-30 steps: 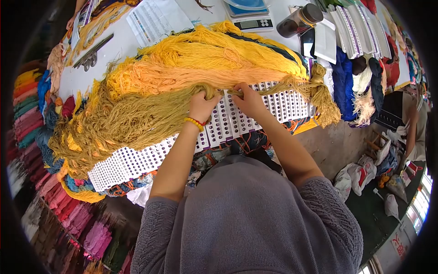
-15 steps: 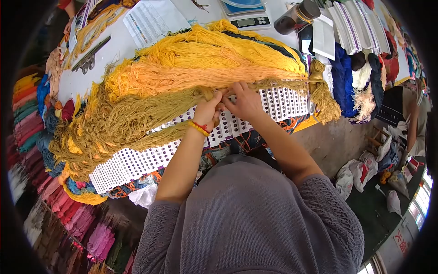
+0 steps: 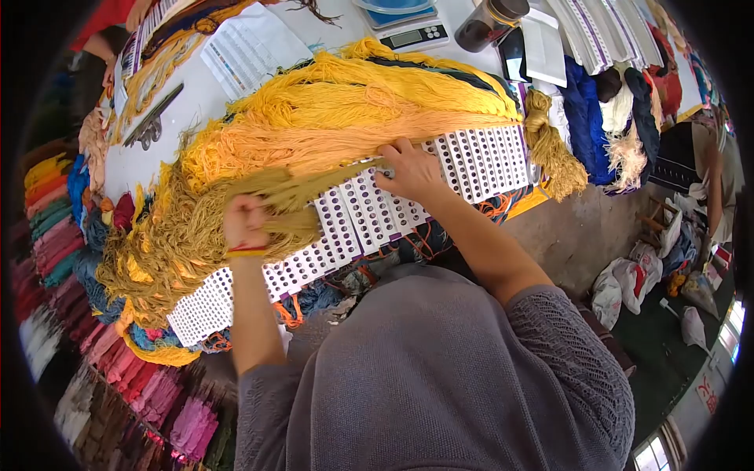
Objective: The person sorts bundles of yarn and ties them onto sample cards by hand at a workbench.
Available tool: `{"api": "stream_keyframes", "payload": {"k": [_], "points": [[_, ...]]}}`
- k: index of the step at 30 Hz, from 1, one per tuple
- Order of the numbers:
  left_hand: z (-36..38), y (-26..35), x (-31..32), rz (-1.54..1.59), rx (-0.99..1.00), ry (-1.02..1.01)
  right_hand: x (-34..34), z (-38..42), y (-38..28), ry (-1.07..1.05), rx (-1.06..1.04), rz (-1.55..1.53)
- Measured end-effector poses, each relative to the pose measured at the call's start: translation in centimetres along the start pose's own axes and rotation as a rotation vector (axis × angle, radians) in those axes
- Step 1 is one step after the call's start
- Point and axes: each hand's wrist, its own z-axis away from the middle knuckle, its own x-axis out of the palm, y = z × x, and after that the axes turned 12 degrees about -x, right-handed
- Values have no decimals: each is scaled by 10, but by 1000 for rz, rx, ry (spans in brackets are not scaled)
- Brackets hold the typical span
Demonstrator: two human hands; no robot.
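Note:
My left hand [image 3: 246, 222], a little blurred, is closed around a hank of olive-gold thread [image 3: 302, 192]. One strand of it stretches across to my right hand [image 3: 410, 171], whose bent fingers pinch its end. Beneath my right hand lie white card strips [image 3: 479, 157] with rows of dark-rimmed holes. More olive thread [image 3: 169, 228] spreads loosely left of my left hand and partly covers the cards. Just beyond the hands, peach thread [image 3: 314, 145] and bright yellow thread [image 3: 377, 86] lie in long thick bundles.
At the back stand a digital scale [image 3: 412, 35] and a dark jar [image 3: 491, 25]. A printed sheet [image 3: 253, 49] and scissors [image 3: 153, 118] lie at the back left. Blue skeins [image 3: 585, 137] hang at the right edge. Another person's arm [image 3: 98, 55] shows at the far left.
My left hand has moved left and toward me, drawing the olive thread off the right-hand cards and baring their holes. My right hand stays near the same spot.

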Motion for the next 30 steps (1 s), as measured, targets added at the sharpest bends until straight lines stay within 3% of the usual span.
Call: {"api": "stream_keyframes", "payload": {"k": [1, 2, 3, 5, 6, 9, 10, 11, 12, 14, 15, 19, 23, 27, 30], "points": [[12, 26, -16, 90, 102, 209, 1, 1, 1, 3, -4, -11], [25, 57, -31, 218, 209, 266, 1, 2, 1, 7, -10, -15], [18, 91, -101, -65, 349, 376, 0, 1, 2, -7, 2, -29], [40, 125, -98, 89, 463, 744, -2, -1, 2, -2, -4, -50], [37, 128, -114, -116, 419, 581, -4, -1, 2, 10, -13, -48], [58, 80, -52, -404, 71, 126, -22, 2, -22, 53, 39, -200], [89, 48, 16, -472, 6, 118, -26, 4, -34, 77, 16, -371], [79, 13, 31, -530, 119, -201, -30, 8, -47, 99, -5, -541], [96, -4, 68, -670, 6, -253, -43, 12, -66, 54, -16, -758], [111, -45, 106, -429, 21, -437, -55, 24, -94, -14, -85, -1381], [112, -59, 116, -318, -4, -506, -73, 32, -103, -15, -15, -1382], [147, -45, 118, -151, -94, -651, -100, 50, -120, 13, 55, -1314], [160, -38, 102, -31, -140, -801, -106, 58, -138, 108, 91, -1501], [173, -39, 92, 3, -108, -824, -110, 67, -149, 95, 106, -1664], [183, -36, 87, -18, -112, -840, -107, 71, -155, 86, 51, -1559]]}}
